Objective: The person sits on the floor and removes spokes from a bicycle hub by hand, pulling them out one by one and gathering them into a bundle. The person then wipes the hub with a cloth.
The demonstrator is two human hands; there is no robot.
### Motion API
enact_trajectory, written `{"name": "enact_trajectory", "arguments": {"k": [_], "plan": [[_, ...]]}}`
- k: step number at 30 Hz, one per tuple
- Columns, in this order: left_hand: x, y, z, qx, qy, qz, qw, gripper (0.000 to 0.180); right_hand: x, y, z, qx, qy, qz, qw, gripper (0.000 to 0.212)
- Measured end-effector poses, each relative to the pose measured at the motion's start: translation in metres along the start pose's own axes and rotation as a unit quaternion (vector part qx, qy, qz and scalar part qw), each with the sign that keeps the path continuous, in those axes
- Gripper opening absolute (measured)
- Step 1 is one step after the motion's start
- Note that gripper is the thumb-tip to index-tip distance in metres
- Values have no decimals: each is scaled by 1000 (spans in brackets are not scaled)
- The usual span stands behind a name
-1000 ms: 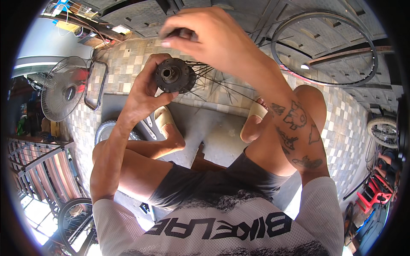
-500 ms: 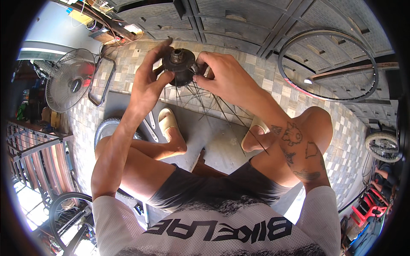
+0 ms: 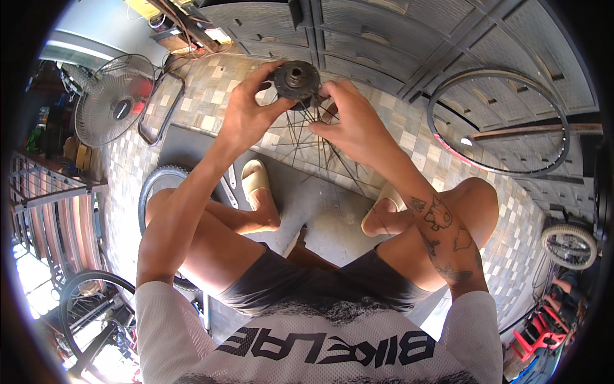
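Observation:
A dark bicycle hub (image 3: 298, 82) is held up in front of me over the floor, its axle end facing upward. My left hand (image 3: 249, 110) is closed round its left side, thumb near the flange and fingers behind. Thin dark spokes (image 3: 306, 144) hang from the hub and fan out downward. At the hub's right side, my right hand (image 3: 350, 116) has curled fingers by the flange and its thumb lower, against the spokes. Exactly which spokes it grips is partly hidden by the fingers.
A bare wheel rim (image 3: 537, 172) leans on grey drawers (image 3: 364, 38) at the right. A fan (image 3: 115, 105) stands at the left. Between my feet lies a grey mat (image 3: 313, 214), with a flat metal tool (image 3: 229, 190) and a tyred wheel (image 3: 144, 192) at its left.
The hub and both hands appear farther right, partly because the view has shifted. My right thumb has moved lower, away from the flange. The spokes now hang more steeply below the hub.

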State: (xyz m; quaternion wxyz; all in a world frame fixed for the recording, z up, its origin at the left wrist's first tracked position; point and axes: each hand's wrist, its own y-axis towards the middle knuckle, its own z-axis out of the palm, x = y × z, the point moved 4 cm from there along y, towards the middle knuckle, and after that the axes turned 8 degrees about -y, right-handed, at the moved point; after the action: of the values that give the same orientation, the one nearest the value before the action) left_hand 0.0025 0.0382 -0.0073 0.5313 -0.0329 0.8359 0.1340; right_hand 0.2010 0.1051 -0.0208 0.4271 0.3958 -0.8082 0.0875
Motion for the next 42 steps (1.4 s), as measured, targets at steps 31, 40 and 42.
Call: {"name": "enact_trajectory", "arguments": {"k": [31, 40, 42], "plan": [[22, 25, -50, -116, -65, 42, 990, 57, 75, -50, 10, 150, -53, -89, 983, 26], [4, 22, -32, -75, -128, 64, 987, 55, 10, 4, 8, 26, 21, 93, 995, 81], [1, 20, -30, -62, -131, 67, 987, 55, 4, 5, 23, 40, 119, 150, 981, 81]]}}
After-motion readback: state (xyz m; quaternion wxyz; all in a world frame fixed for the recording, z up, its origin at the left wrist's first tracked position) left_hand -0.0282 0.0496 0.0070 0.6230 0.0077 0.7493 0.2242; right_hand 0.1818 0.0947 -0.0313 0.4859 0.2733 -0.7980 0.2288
